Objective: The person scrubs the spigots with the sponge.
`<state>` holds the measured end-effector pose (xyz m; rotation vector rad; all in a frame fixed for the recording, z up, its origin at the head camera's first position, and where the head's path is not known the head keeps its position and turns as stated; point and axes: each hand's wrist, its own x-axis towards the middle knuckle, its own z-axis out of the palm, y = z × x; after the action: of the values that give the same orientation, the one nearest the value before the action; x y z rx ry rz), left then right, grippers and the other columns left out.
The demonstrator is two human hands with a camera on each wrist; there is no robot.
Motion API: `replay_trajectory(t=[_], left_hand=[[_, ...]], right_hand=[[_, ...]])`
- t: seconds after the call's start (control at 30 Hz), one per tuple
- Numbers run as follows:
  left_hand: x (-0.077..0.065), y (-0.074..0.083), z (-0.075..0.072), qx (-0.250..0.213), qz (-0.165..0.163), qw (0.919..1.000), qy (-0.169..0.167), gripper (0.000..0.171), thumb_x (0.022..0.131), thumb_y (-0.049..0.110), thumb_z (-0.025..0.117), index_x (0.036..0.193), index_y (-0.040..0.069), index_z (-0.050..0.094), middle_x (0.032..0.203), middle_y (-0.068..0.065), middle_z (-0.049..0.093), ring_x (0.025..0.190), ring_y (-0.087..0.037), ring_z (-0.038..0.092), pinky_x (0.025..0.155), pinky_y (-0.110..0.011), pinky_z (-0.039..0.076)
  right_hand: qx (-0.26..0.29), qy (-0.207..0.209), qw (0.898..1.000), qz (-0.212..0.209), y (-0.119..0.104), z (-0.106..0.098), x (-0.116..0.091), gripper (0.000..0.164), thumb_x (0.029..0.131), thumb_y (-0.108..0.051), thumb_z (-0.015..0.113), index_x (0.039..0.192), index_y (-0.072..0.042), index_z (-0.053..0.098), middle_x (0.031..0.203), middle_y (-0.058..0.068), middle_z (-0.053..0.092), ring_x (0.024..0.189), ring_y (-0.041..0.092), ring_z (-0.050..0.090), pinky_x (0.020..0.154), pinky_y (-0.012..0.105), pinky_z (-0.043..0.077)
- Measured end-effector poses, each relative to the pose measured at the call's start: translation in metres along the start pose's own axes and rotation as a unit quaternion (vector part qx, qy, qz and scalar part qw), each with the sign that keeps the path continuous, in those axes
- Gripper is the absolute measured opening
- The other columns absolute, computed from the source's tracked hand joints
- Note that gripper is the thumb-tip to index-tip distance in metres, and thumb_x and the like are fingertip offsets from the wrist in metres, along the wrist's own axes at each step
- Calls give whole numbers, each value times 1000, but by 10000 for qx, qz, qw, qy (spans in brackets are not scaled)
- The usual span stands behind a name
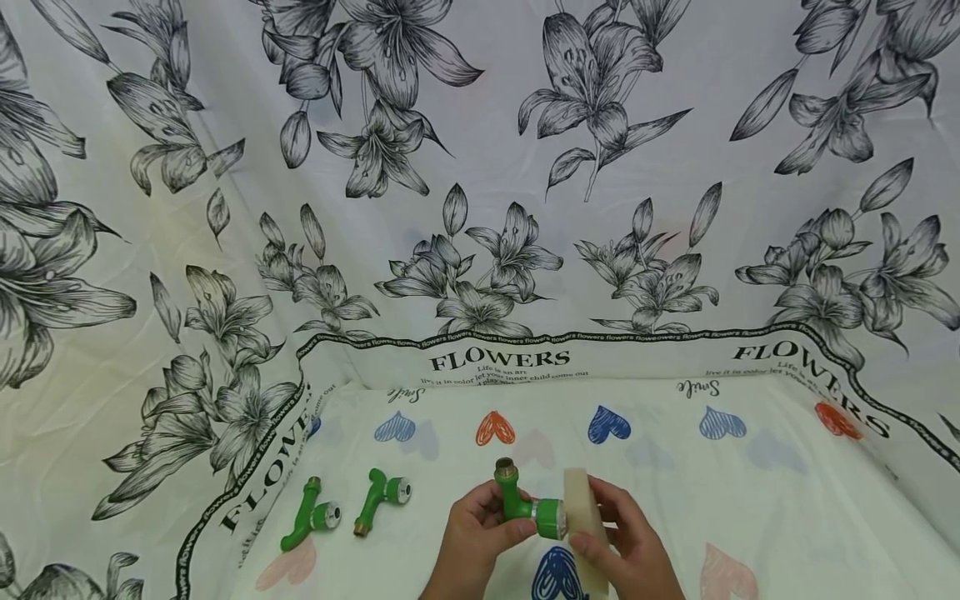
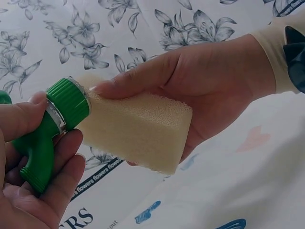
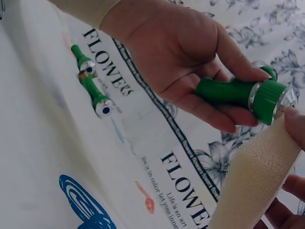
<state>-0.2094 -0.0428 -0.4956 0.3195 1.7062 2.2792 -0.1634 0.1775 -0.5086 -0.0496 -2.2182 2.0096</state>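
My left hand [image 1: 471, 535] grips a green tap [image 1: 551, 518] with a threaded brass end pointing up in the head view. A cream-coloured sponge [image 1: 579, 500] is held in my right hand [image 1: 633, 546], thumb on the near side and fingers behind. One face of the sponge touches the silver-rimmed end of the tap's round knob, seen closely in the left wrist view, where the sponge [image 2: 138, 129] looks like a thick porous block. The tap's body [image 3: 228, 91] lies across the left fingers in the right wrist view.
Two more green taps, one at the far left [image 1: 306, 517] and another beside it [image 1: 377, 500], lie on the white heart-printed cloth [image 1: 450, 475]. Behind them rises a hanging curtain [image 1: 480, 167] printed with black flowers.
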Motion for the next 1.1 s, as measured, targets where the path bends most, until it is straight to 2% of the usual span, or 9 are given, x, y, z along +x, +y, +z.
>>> replay_trajectory(t=[0.2, 0.4, 0.63, 0.73, 0.9, 1.1], left_hand=[[1, -1, 0, -18, -38, 10000, 22, 37, 93, 3, 85, 124, -10, 67, 118, -16, 72, 107, -23, 72, 94, -32, 61], [6, -7, -1, 93, -12, 9998, 198, 37, 93, 4, 86, 123, -7, 68, 117, -16, 74, 107, -25, 73, 94, -33, 61], [10, -13, -3, 171, -49, 9989, 436, 40, 91, 4, 89, 123, -8, 68, 116, -15, 75, 107, -26, 74, 93, -34, 62], [11, -12, -4, 198, -93, 9987, 452, 40, 90, 5, 90, 122, -7, 69, 116, -16, 75, 107, -27, 74, 94, -34, 62], [9, -11, -4, 236, -132, 9991, 323, 35, 89, 4, 90, 118, -3, 72, 117, -16, 75, 105, -27, 74, 92, -33, 62], [4, -6, -2, 262, 3, 9997, 5, 35, 90, 1, 88, 118, -7, 70, 118, -16, 73, 104, -25, 72, 92, -32, 62]], right_hand=[[77, -145, 9996, 209, 0, 1, -1, 62, 100, -22, 82, 154, -8, 56, 134, 12, 63, 112, 30, 64, 89, 29, 60], [-101, -228, 9994, 236, -8, 4, -8, 65, 99, -27, 84, 154, -11, 54, 136, 10, 61, 113, 32, 62, 93, 32, 59], [-115, -203, 9993, -294, -16, 7, -15, 63, 90, -15, 90, 147, -16, 64, 127, 6, 63, 109, 28, 63, 89, 29, 60], [-140, -174, 9993, -306, -15, 7, -14, 63, 90, -15, 90, 147, -16, 63, 127, 5, 63, 109, 27, 63, 89, 29, 60], [-184, -106, 9997, -145, -7, 4, -5, 65, 93, -20, 89, 151, -14, 60, 130, 6, 63, 111, 31, 62, 89, 29, 60], [67, -17, 9999, 100, 2, -1, 4, 61, 98, -20, 84, 152, -9, 59, 130, 11, 65, 109, 30, 63, 85, 31, 61]])
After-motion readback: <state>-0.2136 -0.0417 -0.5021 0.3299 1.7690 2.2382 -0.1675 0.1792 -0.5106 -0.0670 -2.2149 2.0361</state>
